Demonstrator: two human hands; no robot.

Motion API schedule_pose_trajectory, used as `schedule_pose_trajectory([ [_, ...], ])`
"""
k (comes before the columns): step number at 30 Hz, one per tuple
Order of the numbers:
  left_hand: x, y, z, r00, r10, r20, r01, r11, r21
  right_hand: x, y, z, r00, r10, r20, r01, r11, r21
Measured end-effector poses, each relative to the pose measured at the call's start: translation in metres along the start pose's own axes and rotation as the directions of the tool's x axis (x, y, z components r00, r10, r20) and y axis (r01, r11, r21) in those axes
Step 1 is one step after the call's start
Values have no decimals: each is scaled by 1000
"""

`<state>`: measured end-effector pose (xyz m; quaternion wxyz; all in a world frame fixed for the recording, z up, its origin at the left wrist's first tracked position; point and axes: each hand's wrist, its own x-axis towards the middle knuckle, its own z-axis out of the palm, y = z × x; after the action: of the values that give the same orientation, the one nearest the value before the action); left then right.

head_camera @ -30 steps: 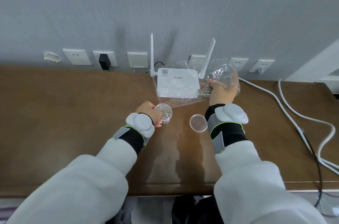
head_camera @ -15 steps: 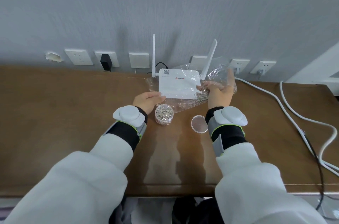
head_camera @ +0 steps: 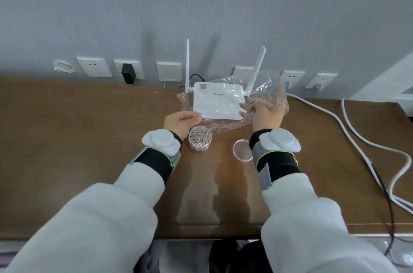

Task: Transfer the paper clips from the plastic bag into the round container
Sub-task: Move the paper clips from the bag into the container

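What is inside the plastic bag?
Loose paper clips lie along the lower edge of the plastic bag, a few pinched by the right hand. Anything behind that hand is hidden.

The plastic bag [head_camera: 266, 90] is thin clear film, glossy and heavily creased. The paper clips [head_camera: 201, 136] are bright metal, visible through the smooth transparent plastic wall of the round container [head_camera: 190, 142]; the lid [head_camera: 242, 154] at its 3 o'clock is clear plastic too. The table [head_camera: 89, 138] is brown wood-look, semi-gloss, showing reflections. The router [head_camera: 218, 103] at 12 o'clock is matt white plastic. The sleeves [head_camera: 100, 217] are white fleecy cloth.
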<state>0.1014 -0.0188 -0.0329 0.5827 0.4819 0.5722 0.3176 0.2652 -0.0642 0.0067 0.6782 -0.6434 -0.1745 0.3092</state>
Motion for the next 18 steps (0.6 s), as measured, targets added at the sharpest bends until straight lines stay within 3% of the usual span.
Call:
schedule_pose_trajectory([
  [6, 0, 0, 1, 1000, -13, -6, 13, 1000, -17, -1, -8, -1, 999, 32, -6, -32, 999, 5],
  [11, 3, 2, 0, 1000, -11, 3, 11, 1000, -7, -2, -12, 1, 1000, -26, 10, 26, 999, 23],
  [18, 7, -5, -4, 990, -66, 127, 44, 986, 163, 0, -17, 0, 998, -67, 6, 67, 997, 49],
])
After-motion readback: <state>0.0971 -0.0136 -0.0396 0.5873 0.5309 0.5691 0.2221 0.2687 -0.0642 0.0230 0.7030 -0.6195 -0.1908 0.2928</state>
